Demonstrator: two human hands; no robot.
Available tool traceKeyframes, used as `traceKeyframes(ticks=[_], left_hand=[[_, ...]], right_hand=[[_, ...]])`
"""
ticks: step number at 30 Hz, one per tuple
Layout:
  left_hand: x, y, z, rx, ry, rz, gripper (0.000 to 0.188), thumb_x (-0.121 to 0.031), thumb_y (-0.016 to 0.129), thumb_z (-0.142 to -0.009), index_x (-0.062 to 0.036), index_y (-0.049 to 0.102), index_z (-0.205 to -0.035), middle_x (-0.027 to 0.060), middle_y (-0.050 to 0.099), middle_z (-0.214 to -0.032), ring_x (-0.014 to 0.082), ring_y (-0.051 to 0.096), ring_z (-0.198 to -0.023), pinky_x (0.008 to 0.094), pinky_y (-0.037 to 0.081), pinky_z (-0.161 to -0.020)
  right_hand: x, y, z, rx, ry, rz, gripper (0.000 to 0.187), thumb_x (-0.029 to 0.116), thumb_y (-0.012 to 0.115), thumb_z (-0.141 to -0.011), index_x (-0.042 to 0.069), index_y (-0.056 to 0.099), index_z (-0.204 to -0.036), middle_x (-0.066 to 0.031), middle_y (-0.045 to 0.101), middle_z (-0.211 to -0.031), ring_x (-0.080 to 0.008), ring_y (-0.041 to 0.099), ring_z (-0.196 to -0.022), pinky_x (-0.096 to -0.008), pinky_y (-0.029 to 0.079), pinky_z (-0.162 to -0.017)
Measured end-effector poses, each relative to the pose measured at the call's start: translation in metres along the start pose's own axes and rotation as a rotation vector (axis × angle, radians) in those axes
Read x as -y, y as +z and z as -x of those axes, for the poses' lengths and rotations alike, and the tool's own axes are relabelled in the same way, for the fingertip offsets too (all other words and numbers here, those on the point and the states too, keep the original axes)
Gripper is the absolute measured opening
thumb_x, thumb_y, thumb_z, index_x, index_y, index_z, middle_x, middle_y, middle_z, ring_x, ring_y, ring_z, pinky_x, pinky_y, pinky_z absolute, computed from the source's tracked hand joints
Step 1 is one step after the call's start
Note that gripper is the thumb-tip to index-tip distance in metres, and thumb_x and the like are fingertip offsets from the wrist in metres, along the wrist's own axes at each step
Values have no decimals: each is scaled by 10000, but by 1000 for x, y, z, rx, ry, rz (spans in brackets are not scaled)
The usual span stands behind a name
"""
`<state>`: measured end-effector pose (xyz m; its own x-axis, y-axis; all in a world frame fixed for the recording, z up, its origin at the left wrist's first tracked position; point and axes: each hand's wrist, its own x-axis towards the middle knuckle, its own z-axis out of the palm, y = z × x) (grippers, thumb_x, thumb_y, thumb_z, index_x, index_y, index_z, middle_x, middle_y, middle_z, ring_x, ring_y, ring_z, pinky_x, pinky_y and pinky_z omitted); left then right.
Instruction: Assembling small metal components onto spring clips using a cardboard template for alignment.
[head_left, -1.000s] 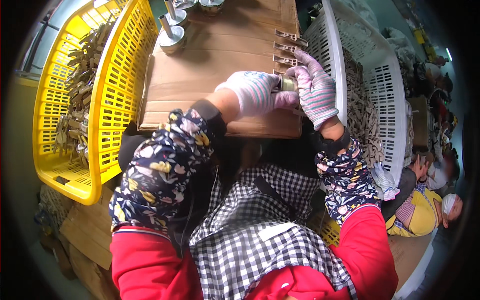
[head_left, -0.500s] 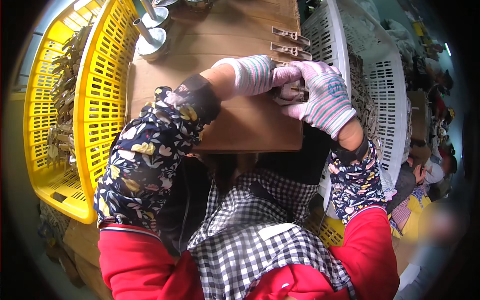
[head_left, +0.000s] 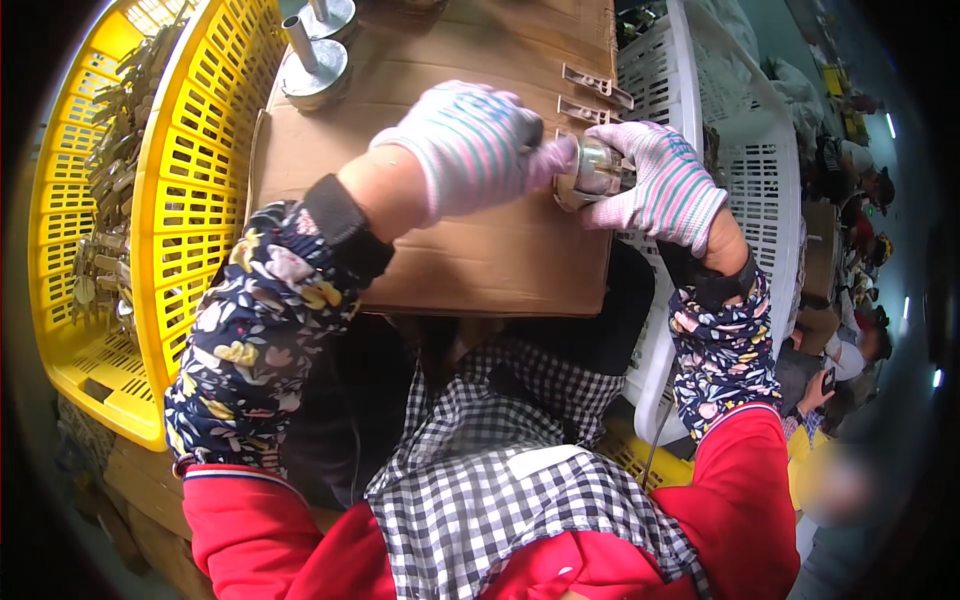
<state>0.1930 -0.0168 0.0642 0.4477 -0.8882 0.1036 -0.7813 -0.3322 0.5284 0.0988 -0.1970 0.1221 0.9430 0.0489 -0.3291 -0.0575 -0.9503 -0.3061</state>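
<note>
"While the metal cylinder (head_left: 600, 168) is clamped in the right grip (head_left: 668, 185) above the cardboard's (head_left: 480, 262) right side, how is it best handled?"

"It should be held steady, with only light pressure applied at its left side by the left grip (head_left: 468, 150); whether that one is pinched together cannot be told."

"And around the cardboard?"

"Clips (head_left: 592, 80) are lined along its right edge, stemmed discs (head_left: 315, 72) are stood at its far left, and it is flanked by a yellow basket (head_left: 205, 190) on the left and a white basket (head_left: 762, 190) on the right. Farther right, people (head_left: 850, 352) can be seen."
</note>
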Motion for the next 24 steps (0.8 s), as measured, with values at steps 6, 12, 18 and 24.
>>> traceKeyframes(ticks=[6, 12, 18, 24], left_hand=[[-27, 12, -9, 152, -30, 65, 334, -371, 437, -849, -98, 629, -862, 147, 630, -805, 318, 594, -791, 401, 460, -729], [-20, 4, -31, 259, -62, 182, 403, -424, 358, -880, -103, 585, -968, 176, 620, -867, 343, 578, -853, 390, 439, -774], [20, 30, -70, 329, -145, 527, 488, -460, 287, -910, -81, 578, -1010, 127, 631, -864, 268, 575, -841, 351, 419, -775], [13, 19, -91, 417, -349, 816, 461, -442, 301, -913, -82, 565, -1028, 119, 628, -885, 263, 579, -834, 348, 425, -774]], right_hand=[[-10, 4, -8, -9, -8, -69, 683, 374, 740, -526, 11, 568, -1079, -197, 606, -978, -320, 593, -912, -353, 467, -799], [-17, -10, -13, 84, -34, -46, 651, 421, 726, -585, 26, 569, -1078, -169, 603, -993, -320, 572, -934, -377, 452, -806], [8, 8, 8, -377, -4, 438, 815, 441, 756, -485, 57, 481, -1149, -94, 501, -1092, -263, 439, -1073, -420, 300, -938], [-1, 26, -10, -445, 67, 636, 930, 432, 795, -410, 45, 436, -1177, -76, 466, -1124, -246, 398, -1116, -453, 235, -989]])
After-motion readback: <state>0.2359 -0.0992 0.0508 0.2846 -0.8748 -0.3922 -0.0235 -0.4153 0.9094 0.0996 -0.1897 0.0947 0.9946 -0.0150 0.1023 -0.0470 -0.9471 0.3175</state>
